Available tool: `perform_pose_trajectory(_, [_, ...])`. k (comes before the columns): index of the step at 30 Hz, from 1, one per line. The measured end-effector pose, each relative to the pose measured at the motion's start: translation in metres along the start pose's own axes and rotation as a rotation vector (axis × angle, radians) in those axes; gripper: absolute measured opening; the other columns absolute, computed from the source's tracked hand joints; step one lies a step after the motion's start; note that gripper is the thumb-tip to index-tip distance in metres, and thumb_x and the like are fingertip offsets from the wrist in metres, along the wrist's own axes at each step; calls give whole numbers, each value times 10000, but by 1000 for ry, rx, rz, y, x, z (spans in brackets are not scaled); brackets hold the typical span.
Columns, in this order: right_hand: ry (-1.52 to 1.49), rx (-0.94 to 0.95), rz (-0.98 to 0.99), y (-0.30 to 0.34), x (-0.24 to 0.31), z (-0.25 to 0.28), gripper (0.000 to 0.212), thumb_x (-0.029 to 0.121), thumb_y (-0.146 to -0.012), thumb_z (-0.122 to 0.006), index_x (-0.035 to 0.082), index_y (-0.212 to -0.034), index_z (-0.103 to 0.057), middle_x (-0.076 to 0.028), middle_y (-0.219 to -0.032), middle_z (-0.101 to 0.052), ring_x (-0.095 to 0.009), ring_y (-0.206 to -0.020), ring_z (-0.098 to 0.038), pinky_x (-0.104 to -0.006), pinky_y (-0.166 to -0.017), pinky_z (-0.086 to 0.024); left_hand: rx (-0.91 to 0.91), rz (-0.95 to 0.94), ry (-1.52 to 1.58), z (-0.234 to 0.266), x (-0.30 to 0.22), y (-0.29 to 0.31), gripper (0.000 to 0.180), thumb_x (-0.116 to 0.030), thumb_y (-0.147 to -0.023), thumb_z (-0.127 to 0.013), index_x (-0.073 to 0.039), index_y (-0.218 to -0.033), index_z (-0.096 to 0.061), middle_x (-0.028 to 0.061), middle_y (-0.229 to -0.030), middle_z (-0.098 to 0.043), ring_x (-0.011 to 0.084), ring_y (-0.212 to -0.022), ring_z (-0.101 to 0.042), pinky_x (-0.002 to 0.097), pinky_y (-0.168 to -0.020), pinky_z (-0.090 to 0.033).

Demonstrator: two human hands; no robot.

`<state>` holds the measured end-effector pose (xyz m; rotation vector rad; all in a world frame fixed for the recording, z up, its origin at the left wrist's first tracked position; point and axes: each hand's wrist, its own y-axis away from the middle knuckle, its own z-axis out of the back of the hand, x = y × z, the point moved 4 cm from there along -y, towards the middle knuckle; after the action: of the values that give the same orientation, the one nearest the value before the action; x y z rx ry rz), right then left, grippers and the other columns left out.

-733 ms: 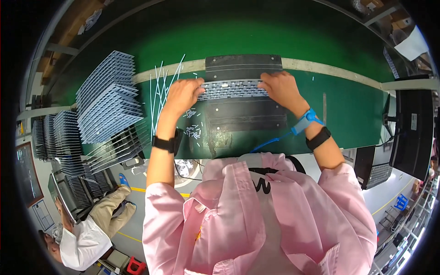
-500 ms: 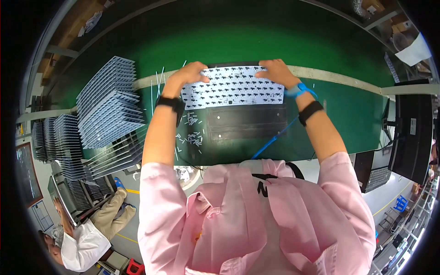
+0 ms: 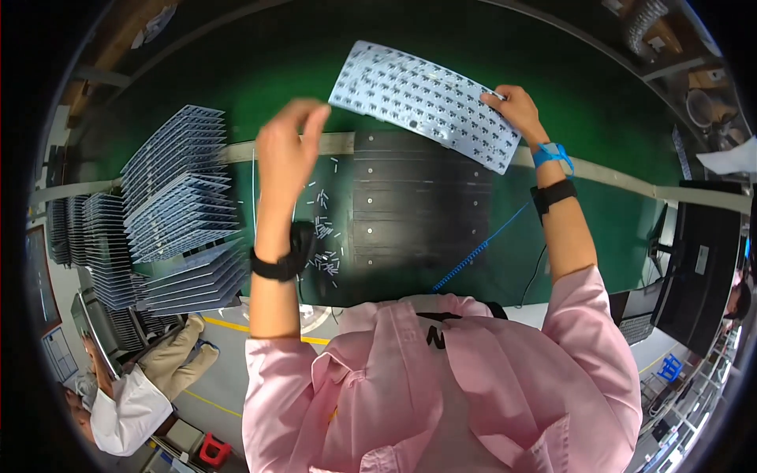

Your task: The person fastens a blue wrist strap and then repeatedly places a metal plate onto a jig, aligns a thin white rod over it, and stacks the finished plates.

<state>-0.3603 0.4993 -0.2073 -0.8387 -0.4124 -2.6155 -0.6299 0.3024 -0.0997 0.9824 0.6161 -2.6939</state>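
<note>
My right hand (image 3: 514,110) grips the right end of a white keyboard circuit board (image 3: 418,98) dotted with rows of black marks. The board is held tilted over the green bench, its left end higher and farther away. Off the board's left end is my left hand (image 3: 292,146), somewhat blurred, thumb apart from the fingers and holding nothing. Below the board lies a black slatted fixture plate (image 3: 422,205) with screws along its sides. Small pale strips (image 3: 325,236) are scattered to its left, beneath my left wrist.
At the left, racks hold stacked boards (image 3: 177,197). A blue coiled cord (image 3: 465,260) runs from my right wristband. Black monitors (image 3: 694,252) stand at the right. A pale rail (image 3: 615,173) crosses the bench. Another person (image 3: 130,410) sits lower left.
The board has come up off the black fixture, swinging away and tilting in my right hand. My left hand has let go of it and moved left. More of the fixture now shows.
</note>
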Motion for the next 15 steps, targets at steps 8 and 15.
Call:
perform_pose_trajectory(8, [-296,-9,-65,14,24,-28,308,336,-725,-627,53,-612,-581,-27,-526,-496,-122,-512,-459,-273,-490,-350,401,598,865,-113,1,59,275,-241,-853,-496,22,-913,-551,115,-790,-610,153,-625,-591,259,-574,-481])
perform_pose_trajectory(15, [-827,279,-56,32,35,-49,256,181,-789,-600,83,-560,-542,77,-538,-445,-9,-506,-357,-205,-455,-272,505,424,1015,-100,-5,64,219,-190,-861,-476,23,-846,-526,133,-767,-598,182,-623,-596,258,-560,-489])
